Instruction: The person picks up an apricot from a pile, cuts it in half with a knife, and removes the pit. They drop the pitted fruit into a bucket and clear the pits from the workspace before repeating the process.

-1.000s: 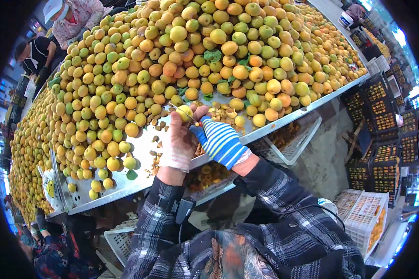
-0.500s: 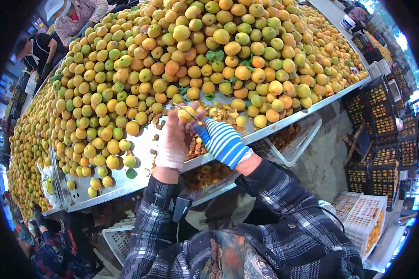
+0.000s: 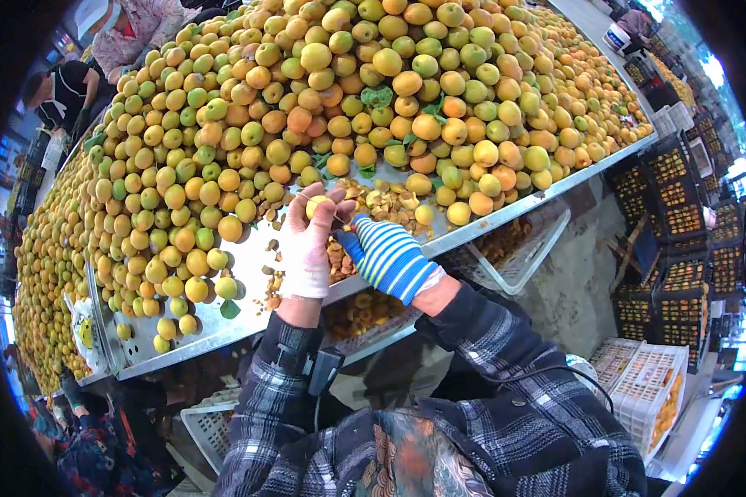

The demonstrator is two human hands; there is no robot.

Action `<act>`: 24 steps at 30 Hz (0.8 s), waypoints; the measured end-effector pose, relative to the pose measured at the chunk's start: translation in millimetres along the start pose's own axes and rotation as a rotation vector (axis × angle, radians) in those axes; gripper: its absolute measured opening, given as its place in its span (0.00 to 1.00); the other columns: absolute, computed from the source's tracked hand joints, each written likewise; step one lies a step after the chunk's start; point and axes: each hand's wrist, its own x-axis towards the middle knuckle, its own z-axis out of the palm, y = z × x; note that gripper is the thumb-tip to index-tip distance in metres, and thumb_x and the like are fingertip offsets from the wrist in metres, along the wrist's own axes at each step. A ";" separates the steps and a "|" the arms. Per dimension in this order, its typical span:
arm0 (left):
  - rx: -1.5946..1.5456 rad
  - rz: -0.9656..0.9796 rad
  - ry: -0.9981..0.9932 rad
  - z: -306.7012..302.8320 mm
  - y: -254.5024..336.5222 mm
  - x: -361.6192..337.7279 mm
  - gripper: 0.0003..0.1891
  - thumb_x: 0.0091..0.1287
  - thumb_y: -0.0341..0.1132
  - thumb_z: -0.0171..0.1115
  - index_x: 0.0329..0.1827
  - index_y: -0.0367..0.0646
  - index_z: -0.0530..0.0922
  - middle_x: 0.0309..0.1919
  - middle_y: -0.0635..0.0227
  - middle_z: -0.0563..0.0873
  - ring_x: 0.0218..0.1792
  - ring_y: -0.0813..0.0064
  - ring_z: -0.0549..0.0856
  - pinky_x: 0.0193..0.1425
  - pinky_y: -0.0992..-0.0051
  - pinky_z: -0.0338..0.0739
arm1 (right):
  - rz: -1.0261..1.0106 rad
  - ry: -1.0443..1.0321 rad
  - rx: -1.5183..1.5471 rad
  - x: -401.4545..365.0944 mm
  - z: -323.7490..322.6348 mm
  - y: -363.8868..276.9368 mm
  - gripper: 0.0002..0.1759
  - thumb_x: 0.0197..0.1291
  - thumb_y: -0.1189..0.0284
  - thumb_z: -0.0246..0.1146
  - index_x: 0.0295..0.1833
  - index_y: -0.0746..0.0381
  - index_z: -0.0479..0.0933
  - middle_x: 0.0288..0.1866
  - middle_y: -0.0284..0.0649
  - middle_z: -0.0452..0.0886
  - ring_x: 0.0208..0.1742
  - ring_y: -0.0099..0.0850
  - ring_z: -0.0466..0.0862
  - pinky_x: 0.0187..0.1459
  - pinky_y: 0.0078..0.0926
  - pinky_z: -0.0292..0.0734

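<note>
My left hand point(image 3: 308, 248), in a pale fingerless glove, holds a yellow fruit point(image 3: 316, 207) between thumb and fingers. A thin strand or wire shows beside the fruit. Close on its right, my right hand point(image 3: 385, 253), in a blue-and-white striped glove, has its fingers closed around something I cannot make out. Both hands are over the near edge of a metal table point(image 3: 249, 269). Beyond them rises a large heap of yellow, orange and green fruit point(image 3: 398, 91). Cut pieces point(image 3: 389, 203) lie on the metal just behind my hands.
A crate of fruit pieces point(image 3: 360, 315) is below the table edge. White crates point(image 3: 638, 373) and stacked black crates point(image 3: 684, 240) stand at the right. Co-workers point(image 3: 62, 91) are at the upper left, another person point(image 3: 108, 447) at the lower left. A white bag point(image 3: 85, 335) lies on the table's left.
My left hand has shifted slightly left and its fingers have spread a little around the fruit. My right hand has moved slightly left and down. The view has shifted slightly.
</note>
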 end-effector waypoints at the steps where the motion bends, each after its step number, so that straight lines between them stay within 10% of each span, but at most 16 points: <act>1: 0.013 -0.050 0.039 -0.5 0.1 0.7 0.20 0.70 0.33 0.58 0.60 0.32 0.66 0.49 0.52 0.82 0.47 0.67 0.85 0.54 0.72 0.79 | 0.003 -0.026 0.033 -1.9 -3.4 -4.1 0.21 0.67 0.57 0.52 0.48 0.65 0.76 0.30 0.56 0.82 0.34 0.52 0.83 0.36 0.49 0.76; 8: 0.055 0.034 0.005 3.0 2.6 -1.2 0.17 0.71 0.31 0.54 0.59 0.31 0.67 0.49 0.51 0.82 0.46 0.63 0.86 0.52 0.70 0.80 | -0.402 0.067 0.097 2.0 23.7 17.7 0.12 0.67 0.69 0.52 0.51 0.61 0.76 0.31 0.50 0.80 0.31 0.50 0.81 0.30 0.45 0.74; 12: -0.129 -0.056 -0.005 -8.1 -5.4 3.9 0.16 0.68 0.33 0.55 0.54 0.33 0.68 0.47 0.51 0.82 0.43 0.60 0.85 0.52 0.69 0.80 | -0.049 -0.353 0.368 3.8 6.8 8.9 0.13 0.66 0.67 0.55 0.50 0.62 0.76 0.29 0.51 0.79 0.31 0.50 0.81 0.31 0.42 0.75; 14: -0.221 -0.086 -0.010 -25.4 -16.3 13.9 0.16 0.66 0.34 0.56 0.53 0.33 0.69 0.45 0.52 0.82 0.42 0.59 0.85 0.52 0.68 0.80 | -0.259 -0.097 0.144 1.2 6.7 15.3 0.21 0.70 0.58 0.50 0.41 0.66 0.78 0.27 0.53 0.80 0.33 0.51 0.81 0.35 0.45 0.75; 18: -0.670 -0.225 0.208 -48.5 -12.1 26.0 0.17 0.64 0.35 0.53 0.49 0.30 0.73 0.44 0.51 0.82 0.46 0.55 0.84 0.51 0.58 0.81 | 0.024 0.038 0.154 1.1 -18.1 14.4 0.24 0.63 0.51 0.59 0.35 0.65 0.77 0.26 0.52 0.80 0.31 0.52 0.82 0.35 0.45 0.75; 24: -0.097 -0.219 -0.031 -0.1 -3.1 -5.3 0.19 0.67 0.33 0.51 0.59 0.34 0.71 0.49 0.60 0.81 0.47 0.72 0.81 0.52 0.74 0.77 | -0.167 0.173 0.202 8.7 -18.4 9.5 0.35 0.52 0.46 0.68 0.58 0.58 0.71 0.41 0.48 0.84 0.42 0.48 0.84 0.42 0.40 0.79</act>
